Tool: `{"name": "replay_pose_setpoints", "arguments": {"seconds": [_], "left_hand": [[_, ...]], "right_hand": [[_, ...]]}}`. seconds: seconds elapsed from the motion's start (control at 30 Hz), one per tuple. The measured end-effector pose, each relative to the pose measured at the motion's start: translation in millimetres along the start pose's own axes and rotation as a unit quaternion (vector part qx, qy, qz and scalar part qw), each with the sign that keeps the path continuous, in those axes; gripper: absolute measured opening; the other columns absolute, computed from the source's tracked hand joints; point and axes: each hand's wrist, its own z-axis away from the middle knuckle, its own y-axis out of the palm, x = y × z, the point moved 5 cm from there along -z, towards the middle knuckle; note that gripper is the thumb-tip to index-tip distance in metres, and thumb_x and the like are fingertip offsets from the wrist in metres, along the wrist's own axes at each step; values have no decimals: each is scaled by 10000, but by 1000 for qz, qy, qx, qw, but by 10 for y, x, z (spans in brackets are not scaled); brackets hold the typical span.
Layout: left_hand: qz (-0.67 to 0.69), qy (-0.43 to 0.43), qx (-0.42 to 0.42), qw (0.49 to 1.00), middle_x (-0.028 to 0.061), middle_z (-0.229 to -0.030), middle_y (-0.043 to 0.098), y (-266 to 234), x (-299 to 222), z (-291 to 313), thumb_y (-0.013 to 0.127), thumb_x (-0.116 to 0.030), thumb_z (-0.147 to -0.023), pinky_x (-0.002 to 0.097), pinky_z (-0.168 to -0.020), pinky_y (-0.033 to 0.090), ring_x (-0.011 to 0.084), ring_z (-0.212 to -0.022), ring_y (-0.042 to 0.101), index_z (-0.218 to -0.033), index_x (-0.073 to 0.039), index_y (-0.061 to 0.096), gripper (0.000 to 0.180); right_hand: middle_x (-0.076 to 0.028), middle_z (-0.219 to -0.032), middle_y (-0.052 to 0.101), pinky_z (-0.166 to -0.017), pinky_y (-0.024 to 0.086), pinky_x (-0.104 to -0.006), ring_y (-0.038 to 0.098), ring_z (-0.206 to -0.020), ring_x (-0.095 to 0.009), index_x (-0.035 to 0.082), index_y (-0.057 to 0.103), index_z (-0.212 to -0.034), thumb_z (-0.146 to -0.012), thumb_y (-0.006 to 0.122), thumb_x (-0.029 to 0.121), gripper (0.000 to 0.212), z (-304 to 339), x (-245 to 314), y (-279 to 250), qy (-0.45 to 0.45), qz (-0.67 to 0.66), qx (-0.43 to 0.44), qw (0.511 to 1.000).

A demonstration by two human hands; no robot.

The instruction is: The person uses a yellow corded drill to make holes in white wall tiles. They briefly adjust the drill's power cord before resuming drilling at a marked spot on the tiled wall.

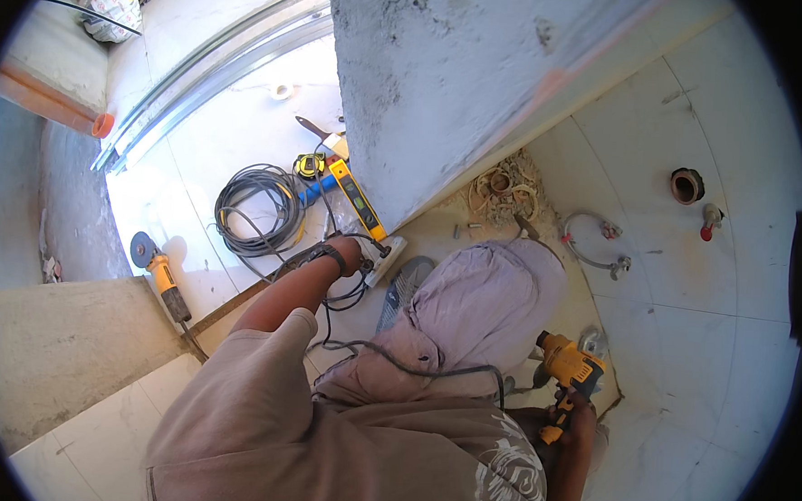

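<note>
My right hand (pixel 579 419) is closed around the grip of a yellow and black power drill (pixel 573 361), held low beside my right knee. Across the doorway threshold reaches my left arm, with a dark band on the wrist. My left hand (pixel 348 255) is against a pale, boxy piece (pixel 385 262) with dark cable around it; its fingers are mostly hidden. A yellow spirit level (pixel 358 200) leans right beside that hand. Black cable (pixel 395 357) runs from there across my lap toward the drill.
On the tiles lie a coiled cable (pixel 256 208), a tape measure (pixel 309 165), a brush (pixel 334 143) and an angle grinder (pixel 161 277). A rough plaster wall edge (pixel 400 96) juts in ahead. At right are a pipe opening (pixel 686 186), a red-tipped valve (pixel 711 221) and a flexible hose (pixel 591 260).
</note>
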Motion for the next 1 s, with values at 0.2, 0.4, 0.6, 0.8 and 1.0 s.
{"name": "replay_pose_setpoints", "arguments": {"seconds": [0.2, 0.4, 0.6, 0.8, 1.0], "left_hand": [[-7, 17, 21, 1000, 191, -1141, 764, 138, 61, 25, 650, -342, -964, 454, -931, 582, 362, -1092, 729, -1091, -69, 806, 340], [-20, 86, 36, 995, 174, -1154, 762, 385, 179, -125, 633, -330, -980, 475, -962, 554, 375, -1089, 715, -1127, -113, 803, 312], [49, 118, 20, 992, 180, -1162, 757, 602, 400, -276, 636, -305, -983, 467, -979, 542, 382, -1105, 700, -1198, -137, 783, 310], [99, 106, 57, 988, 175, -1232, 734, 906, 584, -578, 628, -286, -986, 458, -1020, 525, 364, -1159, 679, -1222, -145, 773, 311], [43, 172, 35, 984, 161, -1231, 729, 1062, 601, -751, 583, -252, -1003, 469, -1048, 513, 374, -1181, 666, -1234, -164, 762, 305]], "right_hand": [[-83, -894, 681, -555, 555, -334, 646, -633, -233, 10, 616, -1201, -973, 665, 224, 317, 30, 12, 28, 5, 16, 2, 1000], [-102, -877, 699, -539, 571, -329, 662, -603, -227, -19, 658, -1145, -938, 693, 180, 289, 6, 3, 22, 3, -4, -5, 1000], [-109, -878, 701, -548, 574, -326, 661, -609, -225, -27, 666, -1151, -936, 693, 185, 304, -13, -22, -7, -6, 1, -3, 1000], [-115, -882, 703, -556, 571, -334, 661, -611, -234, -39, 673, -1164, -934, 689, 196, 329, -2, -16, 0, -7, 5, 1, 1000], [-119, -891, 709, -562, 571, -336, 665, -617, -239, -45, 671, -1171, -927, 695, 192, 341, 21, 10, 14, 2, 16, -10, 1000]]}}
